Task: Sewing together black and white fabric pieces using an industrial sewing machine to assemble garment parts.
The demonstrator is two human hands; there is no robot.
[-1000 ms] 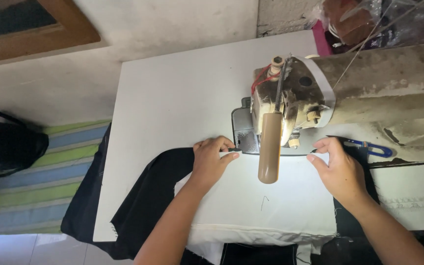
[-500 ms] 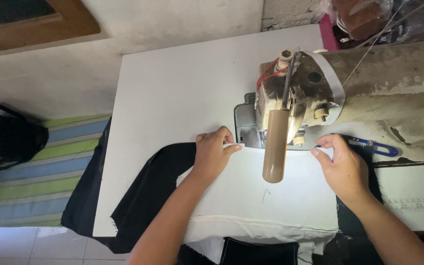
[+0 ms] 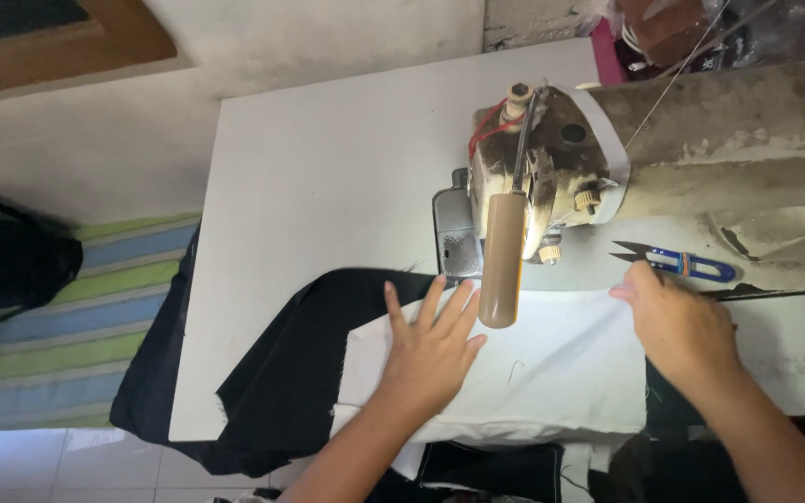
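My left hand [image 3: 432, 348] lies flat with fingers spread on a white piece of cloth [image 3: 533, 373] that rests on black fabric [image 3: 291, 363]. Its fingertips point at the needle plate [image 3: 458, 247] of a worn sewing machine [image 3: 552, 177]. A tan lamp tube [image 3: 502, 261] hangs from the machine head over the cloth. My right hand [image 3: 677, 326] presses the right end of the white cloth, fingers together, close to a blue-handled thread snip [image 3: 677, 264] on the machine bed.
The white table [image 3: 328, 168] ends at the left, where the black fabric drapes over its edge. A black bag [image 3: 6, 265] and a striped mat [image 3: 67, 317] lie on the floor at left. A brown wooden frame [image 3: 58, 42] is at top left.
Both hands have drawn back from the presser foot toward me. The left hand's fingers have spread flat on the white cloth, whose far edge now lies nearer me.
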